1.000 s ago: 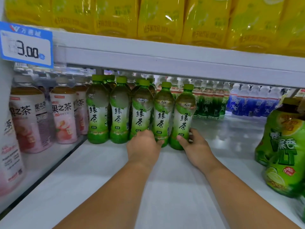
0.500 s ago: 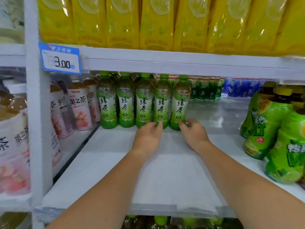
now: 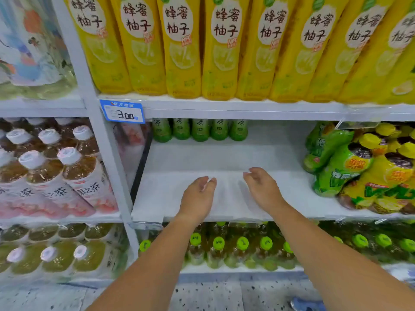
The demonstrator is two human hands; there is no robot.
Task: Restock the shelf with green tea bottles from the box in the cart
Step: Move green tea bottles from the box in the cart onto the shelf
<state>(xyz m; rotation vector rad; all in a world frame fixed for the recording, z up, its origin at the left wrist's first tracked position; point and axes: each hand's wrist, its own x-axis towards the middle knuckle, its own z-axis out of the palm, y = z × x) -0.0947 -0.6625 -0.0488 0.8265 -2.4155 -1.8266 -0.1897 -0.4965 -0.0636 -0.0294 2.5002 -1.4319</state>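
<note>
Left hand empty, fingers loosely curled, hovering over the front of the shelf; right hand also empty, fingers apart, palm turned inward. Neither touches a bottle. Green tea bottles stand upright in a row at the back left of the shelf, five bases visible, tops hidden behind the upper shelf edge. Likely pushed to the back so later bottles can fill in front; the wide bare strip in front of them fits that. They sit under the price tag, beside the pink tea bottles past the divider, so the kind stays grouped. Yellow-capped drink packs crowd the right side, well apart from the row. Box and cart not in view. Judgement: placing step over, hands free for fetching more; shelf far from full.
</note>
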